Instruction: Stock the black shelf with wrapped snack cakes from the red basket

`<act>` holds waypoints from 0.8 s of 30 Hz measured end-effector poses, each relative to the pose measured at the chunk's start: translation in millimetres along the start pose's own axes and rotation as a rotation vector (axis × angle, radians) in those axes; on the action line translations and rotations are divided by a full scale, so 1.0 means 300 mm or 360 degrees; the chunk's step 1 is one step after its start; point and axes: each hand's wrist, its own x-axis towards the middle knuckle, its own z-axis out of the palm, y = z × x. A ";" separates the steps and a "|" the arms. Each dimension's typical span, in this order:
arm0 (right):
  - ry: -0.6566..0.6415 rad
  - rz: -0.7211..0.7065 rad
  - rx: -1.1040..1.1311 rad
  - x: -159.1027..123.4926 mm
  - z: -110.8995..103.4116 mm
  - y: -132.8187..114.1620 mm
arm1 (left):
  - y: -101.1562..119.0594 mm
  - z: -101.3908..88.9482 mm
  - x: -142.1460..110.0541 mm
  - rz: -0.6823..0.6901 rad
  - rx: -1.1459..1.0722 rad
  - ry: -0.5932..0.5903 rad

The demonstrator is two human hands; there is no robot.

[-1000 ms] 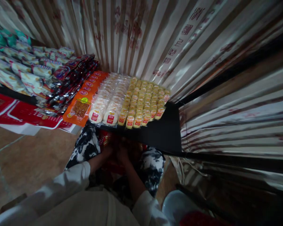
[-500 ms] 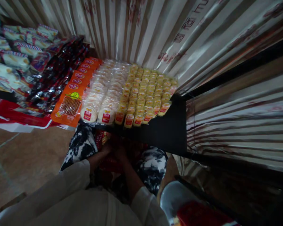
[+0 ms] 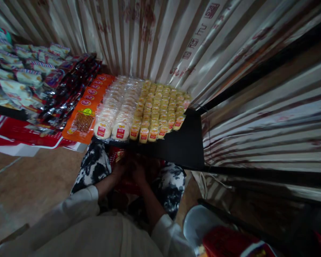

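Note:
My left hand (image 3: 119,169) and my right hand (image 3: 138,173) are close together between my knees, below the front edge of a black shelf (image 3: 187,142). Both are on or at a red package (image 3: 125,187) with a printed front, resting in my lap. Deep shadow hides the fingers, so their grip on it cannot be made out. On the shelf above stand rows of round white wrapped crackers (image 3: 120,130) and small yellow wrapped cakes (image 3: 153,132). Left of these lies an orange packet (image 3: 82,119) with brown sticks in its window.
Dark shiny packets (image 3: 66,96) and white snack bags (image 3: 29,76) are piled at the left, above a red bag (image 3: 37,137). A striped curtain (image 3: 160,39) closes off the back and right. At lower right are a grey rounded container (image 3: 196,221) and another red bag (image 3: 227,241).
The view has shifted slightly, with the shelf's right end now further left. My hands stay together at the red package in my lap; no item on the shelf has visibly moved.

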 end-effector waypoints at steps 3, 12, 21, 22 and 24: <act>0.0107 -0.0028 -0.0173 -0.018 -0.026 -0.002 | -0.004 -0.023 -0.029 -0.0072 -0.0284 -0.0025; 0.0092 -0.0536 -0.0100 -0.112 -0.133 -0.017 | -0.015 -0.062 -0.067 -0.0372 -0.1352 -0.0404; 0.0245 -0.0401 0.0028 -0.241 -0.284 -0.077 | 0.128 -0.145 -0.203 0.0143 -0.1252 -0.0712; 0.0276 -0.0419 0.0099 -0.251 -0.294 -0.082 | 0.143 -0.144 -0.218 0.0181 -0.1222 -0.0707; 0.0292 -0.0454 0.0274 -0.268 -0.313 -0.088 | 0.172 -0.139 -0.242 0.0219 -0.1131 -0.0668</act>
